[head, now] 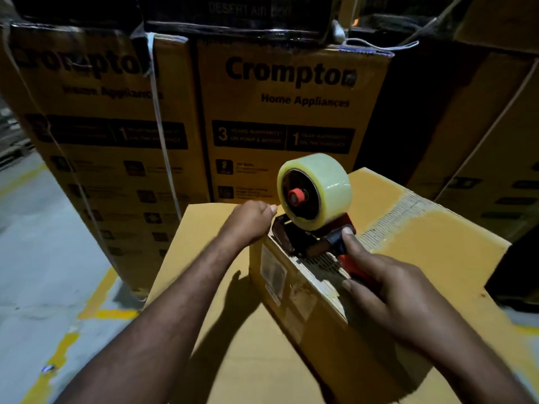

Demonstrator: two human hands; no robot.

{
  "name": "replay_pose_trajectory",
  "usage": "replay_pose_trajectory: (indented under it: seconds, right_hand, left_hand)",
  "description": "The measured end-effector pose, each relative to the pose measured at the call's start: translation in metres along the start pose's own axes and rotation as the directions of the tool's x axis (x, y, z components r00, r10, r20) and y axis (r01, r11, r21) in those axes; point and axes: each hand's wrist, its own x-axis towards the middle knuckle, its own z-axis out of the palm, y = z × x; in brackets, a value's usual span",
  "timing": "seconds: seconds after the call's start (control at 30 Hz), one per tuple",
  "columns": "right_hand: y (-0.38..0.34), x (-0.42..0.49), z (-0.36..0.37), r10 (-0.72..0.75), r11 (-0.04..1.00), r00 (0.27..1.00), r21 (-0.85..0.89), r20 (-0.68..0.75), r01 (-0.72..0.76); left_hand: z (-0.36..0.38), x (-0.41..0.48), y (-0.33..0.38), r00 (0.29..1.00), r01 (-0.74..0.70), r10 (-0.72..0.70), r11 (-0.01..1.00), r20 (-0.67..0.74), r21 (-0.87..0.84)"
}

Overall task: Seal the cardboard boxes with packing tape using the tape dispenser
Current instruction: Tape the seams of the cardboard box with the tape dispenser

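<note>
Nearest to the camera, the right hand (388,290) is clamped on the orange handle of the tape dispenser (309,237), with the thumb pressing on the black part behind the roll. The dispenser stands on the top face of the small box (306,313), at its far end, with its front at that far edge. The tape roll (332,176) is clear, thick and nearly full, and stands upright above the frame.

The left hand (250,220) is just beside the front of the dispenser, at the far upper corner of the small box. Its fingers are curled, but I cannot tell if they pinch the tape end, hold the corner, or hold nothing.

The small box lies on a large box (198,258), which serves as the work surface. The top of the small box is rough with torn paper and old labels, so I think new tape may stick badly there and needs firm pressure. The box looks light and stiff; it could slide when the dispenser is pulled, so it is best steadied at the corner or side, away from the blade. The dispenser itself is best held only by the handle.

Behind stand tall printed cartons (288,118) with white straps, and at the left is the grey floor (43,272) with yellow lines.
</note>
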Motion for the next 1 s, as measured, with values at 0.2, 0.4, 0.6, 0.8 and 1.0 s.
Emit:
replay_pose_trajectory:
  seconds: [0.2,0.4,0.6,0.8,1.0]
  right_hand:
    - [-0.010,0.009,-0.007,0.055,0.998,0.998,-0.022,0.043,-0.054]
    - [-0.014,-0.001,-0.016,0.053,0.995,0.996,-0.087,0.074,-0.046]
    - [-0.003,-0.054,-0.040,0.095,0.990,0.991,-0.114,0.092,-0.084]
    - [-0.008,-0.081,-0.047,0.078,0.983,0.993,-0.171,0.086,-0.062]
    - [-0.004,-0.083,-0.046,0.083,0.988,0.992,-0.136,0.096,-0.070]
  left_hand:
    - [0.005,0.006,-0.002,0.995,0.100,-0.101,0.995,-0.023,-0.015]
    - [0.007,0.001,0.012,0.985,0.175,-0.175,0.983,0.012,-0.049]
    - [0.011,-0.008,0.025,0.965,0.259,-0.257,0.965,-0.055,0.048]
    - [0.012,-0.046,0.054,0.976,0.187,-0.132,0.916,-0.174,0.354]
    - [0.039,-0.087,0.062,0.999,-0.028,0.016,0.965,0.049,0.260]
